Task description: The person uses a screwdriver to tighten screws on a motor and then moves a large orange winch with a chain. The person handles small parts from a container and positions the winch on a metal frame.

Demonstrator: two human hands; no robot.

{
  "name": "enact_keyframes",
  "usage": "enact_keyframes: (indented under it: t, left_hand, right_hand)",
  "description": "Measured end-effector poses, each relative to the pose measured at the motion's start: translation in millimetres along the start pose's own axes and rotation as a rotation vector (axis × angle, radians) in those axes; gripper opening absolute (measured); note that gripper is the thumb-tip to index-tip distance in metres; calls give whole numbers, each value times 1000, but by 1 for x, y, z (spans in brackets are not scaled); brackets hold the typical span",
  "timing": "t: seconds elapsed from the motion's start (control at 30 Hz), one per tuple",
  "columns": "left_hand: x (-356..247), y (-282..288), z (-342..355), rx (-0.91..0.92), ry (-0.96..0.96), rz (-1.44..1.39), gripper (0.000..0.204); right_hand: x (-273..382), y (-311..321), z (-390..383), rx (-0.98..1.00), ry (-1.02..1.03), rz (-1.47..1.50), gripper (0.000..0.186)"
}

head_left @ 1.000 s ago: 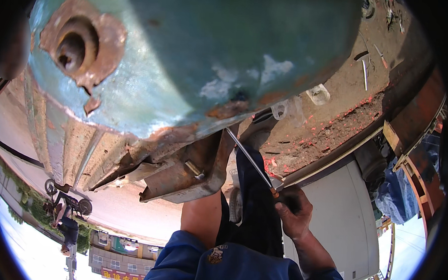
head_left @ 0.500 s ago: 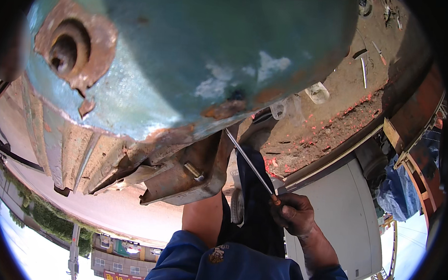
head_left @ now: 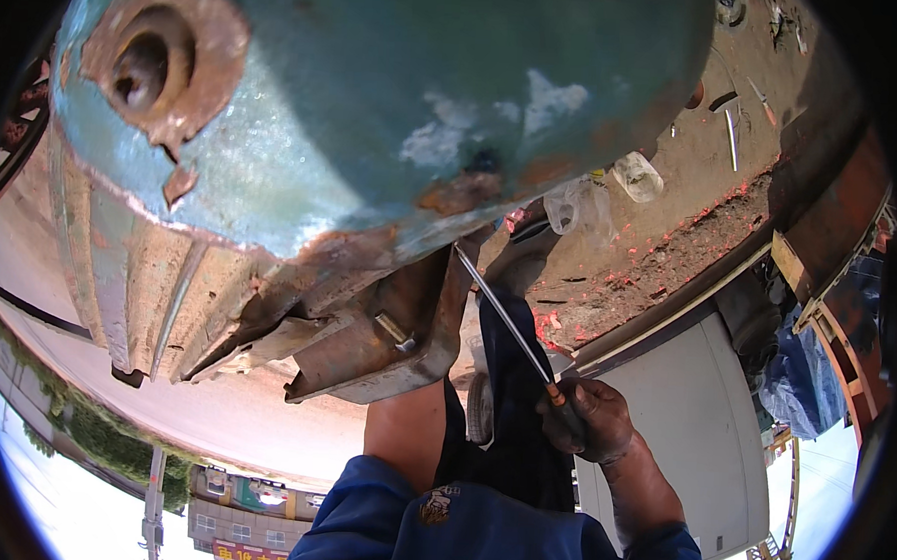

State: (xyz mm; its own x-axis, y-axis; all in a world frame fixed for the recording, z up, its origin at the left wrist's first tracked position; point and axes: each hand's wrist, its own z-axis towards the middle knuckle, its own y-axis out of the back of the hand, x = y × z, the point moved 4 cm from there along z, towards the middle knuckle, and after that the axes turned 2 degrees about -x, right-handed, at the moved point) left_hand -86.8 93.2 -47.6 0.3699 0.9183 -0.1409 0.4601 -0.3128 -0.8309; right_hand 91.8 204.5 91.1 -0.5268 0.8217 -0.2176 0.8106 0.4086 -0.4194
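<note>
My right hand (head_left: 587, 421) is closed round the orange-and-dark handle of a long screwdriver (head_left: 507, 318), whose steel shaft runs up leftward to the lower edge of a teal, rust-patched metal panel (head_left: 366, 116). Below that edge is a rusty steel bracket (head_left: 405, 363) with a bolt (head_left: 396, 333) on it. My left forearm rises behind the bracket, which hides the hand. A rusted round recess (head_left: 147, 72) with torn metal around it shows at the panel's upper left.
Dirt ground (head_left: 669, 270) holds red flakes, clear plastic containers (head_left: 633, 176) and loose tools (head_left: 732, 142). At the right stand a grey box-like body (head_left: 682, 430), rusty metal frames (head_left: 830, 357) and a blue tarp (head_left: 804, 386). A pavement and buildings show at the lower left.
The screwdriver's tip now sits a little higher at the panel edge, and my right hand has shifted slightly. The person with the two-wheeler at the lower left has gone out of view.
</note>
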Motion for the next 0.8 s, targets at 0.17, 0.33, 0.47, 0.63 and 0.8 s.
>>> enact_keyframes:
  t: [0.17, 0.33, 0.47, 0.63, 0.8]
  left_hand:
    - [-11, 1, 9, 261, 91, 241, 25]
    - [-4, -13, -4, -9, 16, 32, 27]
    - [-8, -24, 9, 201, 118, 442, 27]
    - [-5, -17, 8, 296, 188, 412, 26]
    - [-9, -19, 10, 266, 186, 393, 25]
  right_hand:
    - [5, -5, -13, -309, 335, -490, 33]
    - [11, -3, -13, -414, 436, -658, 33]
    - [10, 3, -6, -172, 177, -210, 30]
    - [-1, 0, -16, -373, 424, -526, 27]
    - [17, 3, -9, -119, 144, -201, 27]
